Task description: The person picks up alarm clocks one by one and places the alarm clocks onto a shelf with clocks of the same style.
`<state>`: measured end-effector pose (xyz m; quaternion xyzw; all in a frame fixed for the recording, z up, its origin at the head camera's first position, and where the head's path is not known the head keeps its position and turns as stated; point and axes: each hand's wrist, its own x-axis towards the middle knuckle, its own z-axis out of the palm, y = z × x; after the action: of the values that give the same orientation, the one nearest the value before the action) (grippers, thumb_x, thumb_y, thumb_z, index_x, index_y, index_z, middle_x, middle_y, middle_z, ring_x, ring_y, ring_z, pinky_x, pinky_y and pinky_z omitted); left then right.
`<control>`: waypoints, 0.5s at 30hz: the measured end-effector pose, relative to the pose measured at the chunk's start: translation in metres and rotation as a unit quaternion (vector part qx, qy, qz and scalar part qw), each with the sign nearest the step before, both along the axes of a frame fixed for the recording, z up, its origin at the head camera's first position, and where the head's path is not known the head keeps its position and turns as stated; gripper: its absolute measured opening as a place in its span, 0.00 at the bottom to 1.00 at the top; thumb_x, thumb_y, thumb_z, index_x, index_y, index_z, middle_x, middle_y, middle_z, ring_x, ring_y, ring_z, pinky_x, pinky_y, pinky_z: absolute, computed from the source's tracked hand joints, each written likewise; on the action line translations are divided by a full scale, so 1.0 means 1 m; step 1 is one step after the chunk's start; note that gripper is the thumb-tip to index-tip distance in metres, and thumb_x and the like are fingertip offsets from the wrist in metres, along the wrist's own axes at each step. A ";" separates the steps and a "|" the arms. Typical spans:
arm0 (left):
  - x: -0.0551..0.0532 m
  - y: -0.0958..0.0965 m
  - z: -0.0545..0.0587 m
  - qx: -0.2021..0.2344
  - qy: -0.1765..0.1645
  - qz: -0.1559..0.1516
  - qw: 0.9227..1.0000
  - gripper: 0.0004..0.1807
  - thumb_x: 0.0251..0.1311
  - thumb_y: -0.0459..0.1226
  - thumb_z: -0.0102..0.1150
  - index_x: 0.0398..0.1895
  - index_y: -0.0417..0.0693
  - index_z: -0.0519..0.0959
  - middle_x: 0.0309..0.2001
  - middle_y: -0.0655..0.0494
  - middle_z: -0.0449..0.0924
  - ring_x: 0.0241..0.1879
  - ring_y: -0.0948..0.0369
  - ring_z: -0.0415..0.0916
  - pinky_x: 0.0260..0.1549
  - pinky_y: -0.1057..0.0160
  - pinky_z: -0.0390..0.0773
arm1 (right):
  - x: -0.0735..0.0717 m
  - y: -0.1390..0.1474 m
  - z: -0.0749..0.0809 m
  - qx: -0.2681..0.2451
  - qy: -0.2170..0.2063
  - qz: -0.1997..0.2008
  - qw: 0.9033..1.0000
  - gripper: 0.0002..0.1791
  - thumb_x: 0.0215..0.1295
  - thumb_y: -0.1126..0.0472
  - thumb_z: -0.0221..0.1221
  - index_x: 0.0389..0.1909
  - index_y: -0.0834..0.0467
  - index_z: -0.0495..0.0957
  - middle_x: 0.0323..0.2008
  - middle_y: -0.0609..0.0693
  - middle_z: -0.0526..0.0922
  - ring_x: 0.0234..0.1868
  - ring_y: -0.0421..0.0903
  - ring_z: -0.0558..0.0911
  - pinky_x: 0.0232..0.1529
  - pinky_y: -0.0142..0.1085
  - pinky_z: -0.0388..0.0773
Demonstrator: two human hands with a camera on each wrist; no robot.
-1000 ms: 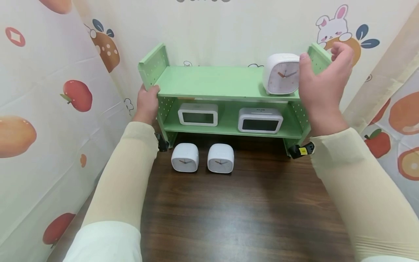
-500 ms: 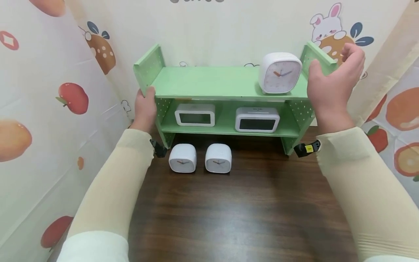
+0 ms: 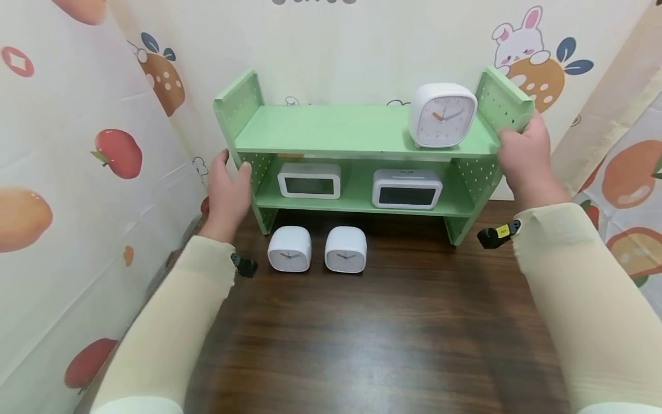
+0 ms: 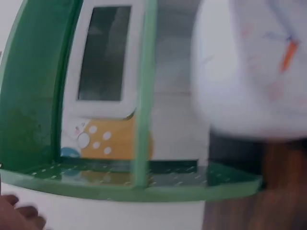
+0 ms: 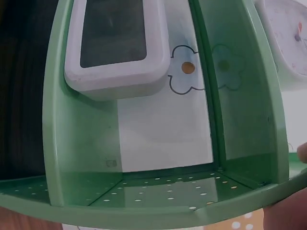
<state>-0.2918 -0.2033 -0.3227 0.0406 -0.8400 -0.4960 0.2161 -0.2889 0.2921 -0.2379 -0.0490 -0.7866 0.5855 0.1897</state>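
Note:
A green two-tier shelf (image 3: 320, 129) stands against the wall. My right hand (image 3: 527, 158) grips its right side panel, thumb on the inner side. Beside the left side panel is my left hand (image 3: 226, 198), thumb and fingers spread apart; its fingertips (image 4: 29, 213) show outside the panel in the left wrist view. On the top board, at the right, stands a white alarm clock (image 3: 446, 118) with a round-cornered dial. The lower board holds a white digital clock (image 3: 309, 181) at left and another digital clock (image 3: 407, 190) at right.
Two white alarm clocks, a left one (image 3: 289, 248) and a right one (image 3: 345, 249), stand on the dark wooden surface (image 3: 351, 333) in front of the shelf. Fruit-printed curtain (image 3: 93, 201) hangs close on the left, and more at the right.
My right hand has come from beside the top clock down onto the right side panel. My left hand has let go of the left panel and shifted slightly down. The clocks stay put.

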 end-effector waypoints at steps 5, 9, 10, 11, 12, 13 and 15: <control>0.017 0.018 -0.041 0.051 0.009 0.059 0.997 0.36 0.76 0.49 0.47 0.82 0.50 0.53 0.80 0.54 0.51 0.78 0.62 0.46 0.76 0.59 0.48 | -0.003 0.009 -0.014 -0.022 -0.009 0.036 0.999 0.35 0.68 0.74 0.43 0.74 0.48 0.66 0.62 0.46 0.75 0.57 0.40 0.74 0.68 0.39 0.67; 0.029 0.031 -0.063 0.090 0.007 0.057 0.994 0.36 0.76 0.47 0.48 0.82 0.49 0.53 0.80 0.53 0.51 0.78 0.62 0.46 0.76 0.56 0.49 | -0.003 0.013 -0.024 -0.063 0.009 0.048 0.997 0.31 0.72 0.71 0.44 0.74 0.50 0.67 0.64 0.48 0.75 0.57 0.40 0.76 0.66 0.37 0.69; 0.032 0.033 -0.067 0.093 0.008 0.054 0.994 0.35 0.76 0.46 0.49 0.81 0.48 0.54 0.79 0.52 0.52 0.78 0.61 0.47 0.76 0.56 0.49 | -0.004 0.013 -0.026 -0.068 0.016 0.045 0.997 0.30 0.72 0.70 0.45 0.73 0.51 0.67 0.62 0.48 0.76 0.57 0.40 0.76 0.65 0.36 0.69; 0.035 0.034 -0.071 0.094 0.008 0.050 0.994 0.35 0.76 0.46 0.49 0.81 0.47 0.54 0.79 0.52 0.53 0.77 0.60 0.48 0.76 0.55 0.49 | -0.004 0.012 -0.028 -0.069 0.020 0.044 0.996 0.29 0.73 0.69 0.45 0.73 0.52 0.67 0.62 0.48 0.76 0.57 0.40 0.75 0.65 0.36 0.69; 0.039 0.036 -0.074 0.093 0.010 0.048 0.994 0.35 0.75 0.46 0.50 0.81 0.47 0.55 0.78 0.51 0.54 0.77 0.59 0.49 0.76 0.54 0.50 | -0.005 0.011 -0.030 -0.074 0.026 0.045 0.996 0.28 0.73 0.69 0.45 0.72 0.53 0.67 0.61 0.48 0.76 0.57 0.40 0.75 0.65 0.35 0.69; 0.043 0.037 -0.077 0.090 0.012 0.045 0.995 0.35 0.75 0.46 0.51 0.80 0.46 0.56 0.78 0.50 0.55 0.77 0.58 0.50 0.76 0.52 0.50 | -0.006 0.009 -0.031 -0.078 0.028 0.047 0.995 0.27 0.74 0.68 0.45 0.72 0.52 0.67 0.61 0.48 0.76 0.58 0.40 0.75 0.67 0.35 0.67; 0.050 0.039 -0.084 0.086 0.019 0.037 0.995 0.34 0.74 0.45 0.52 0.79 0.45 0.58 0.76 0.48 0.57 0.76 0.55 0.53 0.75 0.49 0.51 | -0.008 0.005 -0.033 -0.089 0.034 0.047 0.994 0.27 0.74 0.67 0.45 0.72 0.53 0.67 0.62 0.48 0.75 0.59 0.40 0.74 0.68 0.35 0.65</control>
<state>-0.2418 -0.1642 -0.4069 0.0808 -0.7879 -0.5588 0.2459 -0.2967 0.2967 -0.2706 -0.0089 -0.7258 0.6628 0.1840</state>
